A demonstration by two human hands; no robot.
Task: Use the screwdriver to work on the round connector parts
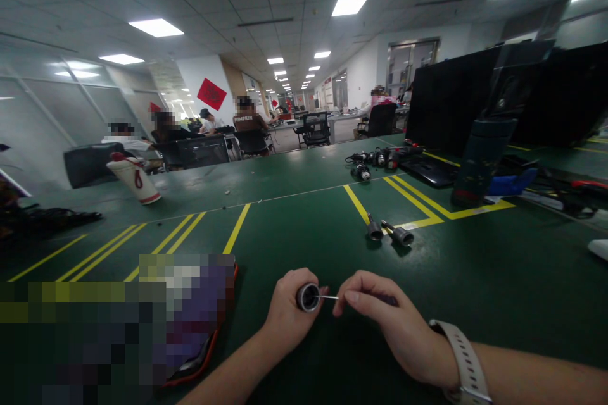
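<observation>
My left hand [291, 310] is closed around a dark metal socket-like part [308, 297], its round hollow mouth turned toward me. A thin screwdriver [329, 297] sits in the grip of my right hand [380, 304]; its dark handle shows partly past the fingers. The shaft points left, and its tip is at the mouth of the part; how deep it reaches I cannot tell. Beyond my hands, two similar grey metal pieces with narrow shanks, one socket piece [374, 231] and another socket piece [403, 236], lie side by side on the green table [294, 234].
A blurred-out object with an orange edge [209, 354] lies at left. Further off stand a white cup [137, 180] and a dark bottle [482, 161]. Several metal fittings [363, 171] lie near black monitors [456, 101]. People sit at desks in the background.
</observation>
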